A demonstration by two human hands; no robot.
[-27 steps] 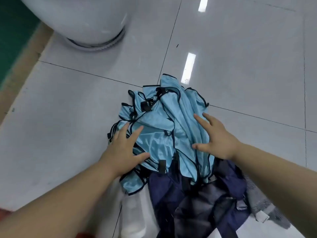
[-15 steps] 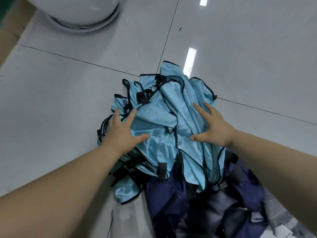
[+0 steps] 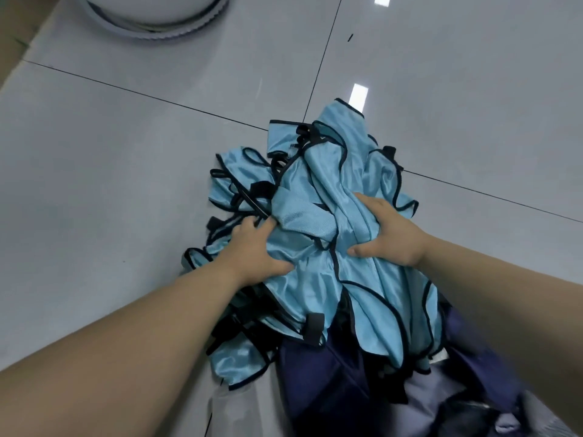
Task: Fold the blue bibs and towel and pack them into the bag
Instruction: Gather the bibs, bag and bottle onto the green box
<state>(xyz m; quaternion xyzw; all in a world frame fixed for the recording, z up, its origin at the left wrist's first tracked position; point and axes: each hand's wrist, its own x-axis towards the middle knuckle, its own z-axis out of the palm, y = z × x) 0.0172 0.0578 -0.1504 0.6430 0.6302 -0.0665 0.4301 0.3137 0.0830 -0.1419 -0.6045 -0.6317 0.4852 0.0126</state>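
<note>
Under both hands, the bibs (image 3: 315,190) lie heaped on the floor (image 3: 126,184). Left hand (image 3: 252,250) clutches a bunch of cloth, fingers curled in. Right hand (image 3: 394,234) grips another fold beside it. Below the right wrist, the bag (image 3: 328,389) lies partly under the heap.

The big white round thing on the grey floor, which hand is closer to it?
Left. The left hand grips the shiny light-blue bibs on the side facing the white round base; the right hand grips their other side, farther off.
</note>
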